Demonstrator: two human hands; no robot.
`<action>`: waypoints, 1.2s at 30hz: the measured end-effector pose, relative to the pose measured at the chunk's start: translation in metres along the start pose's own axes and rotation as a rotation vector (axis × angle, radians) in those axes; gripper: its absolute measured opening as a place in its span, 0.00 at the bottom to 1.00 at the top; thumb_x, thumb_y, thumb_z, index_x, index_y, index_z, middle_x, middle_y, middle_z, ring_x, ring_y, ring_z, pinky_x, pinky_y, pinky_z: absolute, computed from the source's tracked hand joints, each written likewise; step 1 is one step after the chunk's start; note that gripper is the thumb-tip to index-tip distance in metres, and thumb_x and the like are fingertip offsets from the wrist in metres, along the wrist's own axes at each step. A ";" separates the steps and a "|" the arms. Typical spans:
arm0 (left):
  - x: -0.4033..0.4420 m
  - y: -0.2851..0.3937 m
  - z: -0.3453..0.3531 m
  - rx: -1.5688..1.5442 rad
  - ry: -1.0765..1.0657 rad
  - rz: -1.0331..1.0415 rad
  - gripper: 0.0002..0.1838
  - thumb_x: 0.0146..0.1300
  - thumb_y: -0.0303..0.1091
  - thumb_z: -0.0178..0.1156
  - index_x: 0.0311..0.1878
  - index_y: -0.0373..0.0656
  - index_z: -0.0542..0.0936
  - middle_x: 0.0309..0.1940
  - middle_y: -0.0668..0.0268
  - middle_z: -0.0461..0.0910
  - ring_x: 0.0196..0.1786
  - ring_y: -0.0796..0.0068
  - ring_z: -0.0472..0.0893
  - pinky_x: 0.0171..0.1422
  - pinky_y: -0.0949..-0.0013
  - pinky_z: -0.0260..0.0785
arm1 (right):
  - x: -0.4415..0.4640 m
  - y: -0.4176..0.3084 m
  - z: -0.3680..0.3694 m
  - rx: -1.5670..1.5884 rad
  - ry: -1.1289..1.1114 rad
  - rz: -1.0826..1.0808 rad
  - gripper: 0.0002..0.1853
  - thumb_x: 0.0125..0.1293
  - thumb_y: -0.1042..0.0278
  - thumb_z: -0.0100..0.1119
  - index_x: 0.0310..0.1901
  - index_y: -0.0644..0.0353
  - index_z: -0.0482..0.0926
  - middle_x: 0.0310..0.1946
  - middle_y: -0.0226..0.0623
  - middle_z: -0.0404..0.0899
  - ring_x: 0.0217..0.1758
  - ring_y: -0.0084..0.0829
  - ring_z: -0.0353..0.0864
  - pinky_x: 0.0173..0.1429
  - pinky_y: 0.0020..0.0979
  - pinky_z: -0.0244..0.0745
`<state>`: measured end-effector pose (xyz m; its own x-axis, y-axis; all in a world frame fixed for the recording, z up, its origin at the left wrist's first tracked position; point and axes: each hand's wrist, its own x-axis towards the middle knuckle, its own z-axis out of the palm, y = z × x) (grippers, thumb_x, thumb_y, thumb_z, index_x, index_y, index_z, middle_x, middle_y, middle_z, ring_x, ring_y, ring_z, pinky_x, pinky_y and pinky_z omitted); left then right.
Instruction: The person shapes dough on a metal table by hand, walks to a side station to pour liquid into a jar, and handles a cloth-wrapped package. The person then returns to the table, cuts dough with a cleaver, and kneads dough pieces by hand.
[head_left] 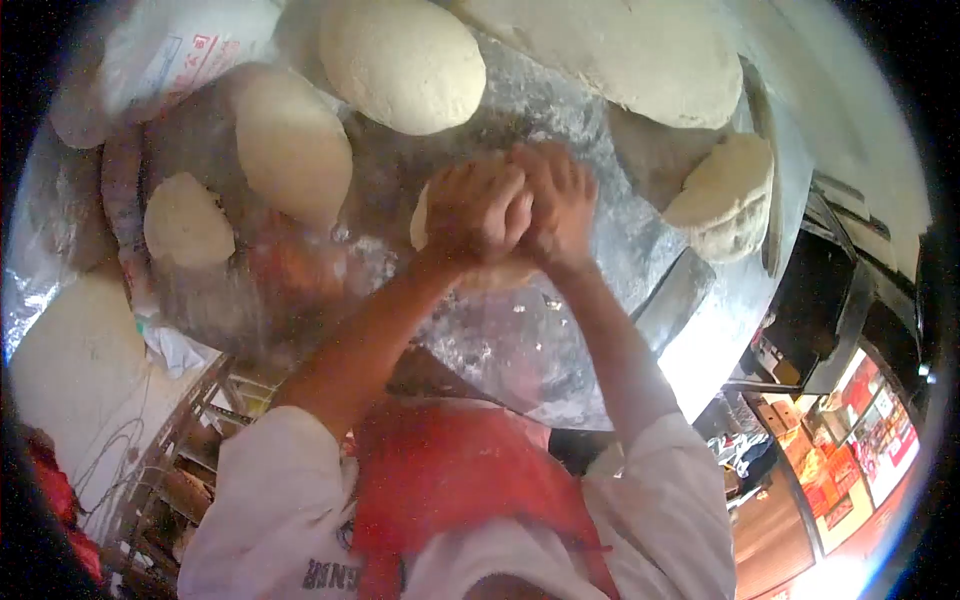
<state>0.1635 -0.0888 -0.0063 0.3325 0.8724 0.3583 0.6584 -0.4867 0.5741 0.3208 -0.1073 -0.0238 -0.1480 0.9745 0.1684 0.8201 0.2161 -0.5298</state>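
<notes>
Both my hands press down side by side on a lump of dough (497, 276) at the middle of the floured metal table (500, 350). Curled fingers of my left hand (478, 208) cover most of the lump, whose pale edge shows at its left and below. Touching it on the right is my right hand (558, 200), its fingers also bent over the dough. How far the fingertips sink in is hidden. Just beyond the hands lies a large smooth oval of dough (402, 68).
More dough lies around: a long oval (293, 150), a small lump (188, 222), a big slab (630, 55) at the back, and a creased piece (728, 198) at right. A flat grey blade-like piece (676, 298) rests near the right edge. A printed white bag (185, 55) stands back left.
</notes>
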 end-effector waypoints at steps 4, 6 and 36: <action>0.029 -0.014 0.018 0.109 -0.060 -0.210 0.14 0.64 0.41 0.65 0.49 0.44 0.84 0.41 0.57 0.82 0.47 0.53 0.82 0.58 0.49 0.74 | 0.042 0.018 0.001 -0.232 -0.015 -0.041 0.32 0.68 0.51 0.60 0.71 0.54 0.74 0.67 0.43 0.75 0.77 0.50 0.66 0.77 0.60 0.58; 0.010 -0.039 0.052 0.225 0.172 -0.034 0.24 0.69 0.53 0.62 0.54 0.41 0.84 0.44 0.54 0.85 0.52 0.51 0.84 0.60 0.48 0.74 | 0.037 0.009 -0.004 -0.175 -0.166 0.089 0.33 0.67 0.49 0.62 0.70 0.56 0.74 0.68 0.45 0.74 0.76 0.51 0.66 0.76 0.58 0.60; 0.029 0.002 -0.064 0.053 -0.451 -0.300 0.33 0.74 0.65 0.51 0.65 0.46 0.80 0.58 0.53 0.84 0.63 0.50 0.80 0.68 0.45 0.69 | -0.033 -0.041 -0.035 -0.028 -0.186 -0.095 0.40 0.58 0.43 0.73 0.66 0.61 0.76 0.67 0.48 0.76 0.72 0.53 0.71 0.74 0.56 0.65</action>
<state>0.1309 -0.0676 0.0521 0.3737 0.9111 -0.1739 0.7981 -0.2203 0.5608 0.3110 -0.1507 0.0214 -0.3233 0.9445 0.0587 0.8123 0.3088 -0.4948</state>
